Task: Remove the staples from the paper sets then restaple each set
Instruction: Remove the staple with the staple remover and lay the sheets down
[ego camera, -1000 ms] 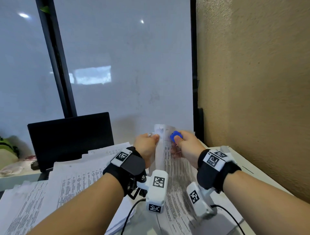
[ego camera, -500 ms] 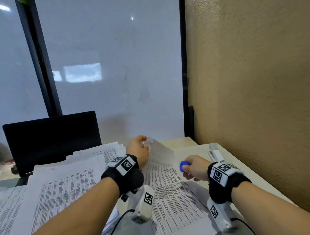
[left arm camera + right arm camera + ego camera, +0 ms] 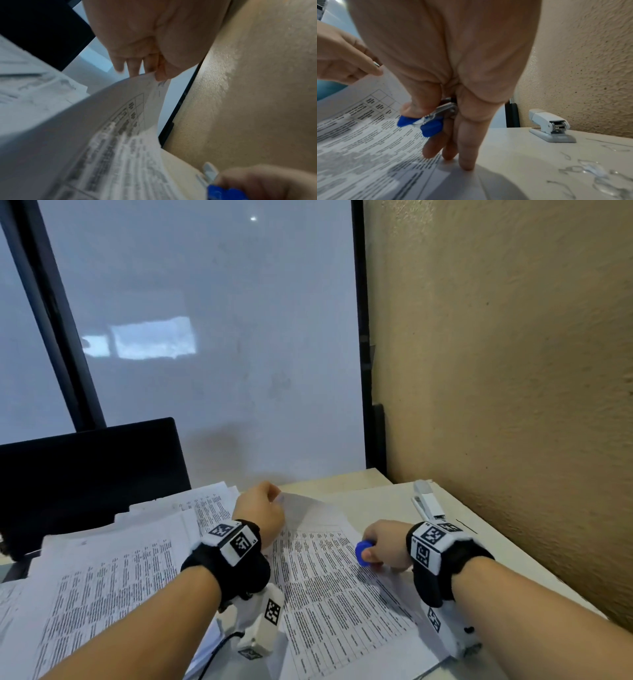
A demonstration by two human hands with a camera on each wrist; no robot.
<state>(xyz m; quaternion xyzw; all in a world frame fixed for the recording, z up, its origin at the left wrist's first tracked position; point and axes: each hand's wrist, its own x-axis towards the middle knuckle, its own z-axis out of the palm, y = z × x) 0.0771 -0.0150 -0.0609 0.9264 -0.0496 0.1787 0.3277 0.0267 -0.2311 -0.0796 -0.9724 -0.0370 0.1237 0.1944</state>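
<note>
Mostly paper: desk (image 3: 383, 501) under spread printed stacks (image 3: 102, 594), wall on right. Working paper set (image 3: 329, 570) flat in middle except far corner, lifted and curling. Light, floppy, tears easily at staple holes; best gripped right at the corner, rest left lying. Left hand (image 3: 262, 515) pinching that raised corner between thumb and fingertips (image 3: 133, 67). Right hand (image 3: 385, 546) curled round blue staple remover (image 3: 363, 554), squeezed between thumb and forefinger, other fingers (image 3: 465, 155) straight, tips down on sheet edge. White stapler (image 3: 549, 125) near wall, untouched, well clear of both hands. Pulled staples (image 3: 590, 171) scattered on bare desk beside right hand.
</note>
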